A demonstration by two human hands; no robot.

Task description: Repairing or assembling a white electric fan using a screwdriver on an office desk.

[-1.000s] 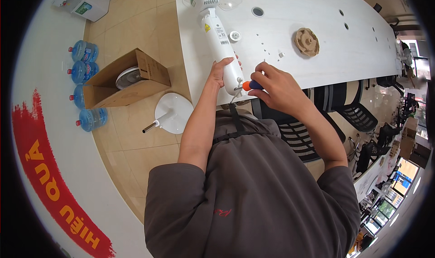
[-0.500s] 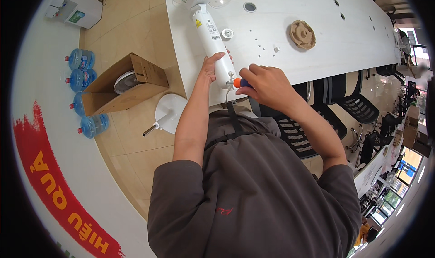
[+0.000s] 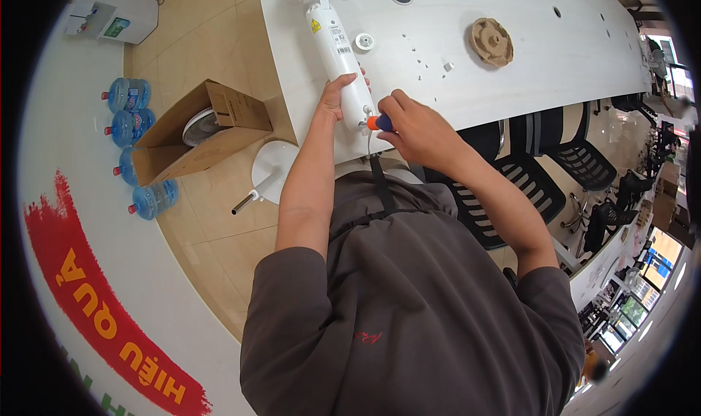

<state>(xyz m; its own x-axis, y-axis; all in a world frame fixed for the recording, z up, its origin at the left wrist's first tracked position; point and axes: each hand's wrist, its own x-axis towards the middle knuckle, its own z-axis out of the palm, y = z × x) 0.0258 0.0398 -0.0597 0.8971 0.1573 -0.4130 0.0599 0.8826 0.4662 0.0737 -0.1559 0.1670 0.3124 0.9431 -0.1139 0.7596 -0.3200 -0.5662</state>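
Observation:
A white electric fan body [image 3: 333, 47] lies on the white table, its motor head at the far end and its lower end toward me. My left hand [image 3: 338, 95] is wrapped around the white column near that lower end. In my right hand [image 3: 416, 128] is a screwdriver [image 3: 380, 122] with an orange and dark blue handle, its tip at the column's lower end. A grey cord hangs from there toward my waist. Beside the column sits a small round white knob [image 3: 364, 41]. Several tiny loose pieces [image 3: 420, 66] and a small white part [image 3: 448, 66] are scattered to the right.
A round brown moulded-pulp piece [image 3: 491, 41] lies farther right on the table [image 3: 467, 98]. On the floor at left stand an open cardboard box [image 3: 241, 114] with a fan grille inside, a white round base with a pole [image 3: 274, 169] and several blue water bottles [image 3: 155, 199]. Black mesh chairs [image 3: 580, 160] line the right.
The view has shifted slightly. My right hand has turned a little with the screwdriver at the column's lower end, and my left hand keeps its hold on the fan.

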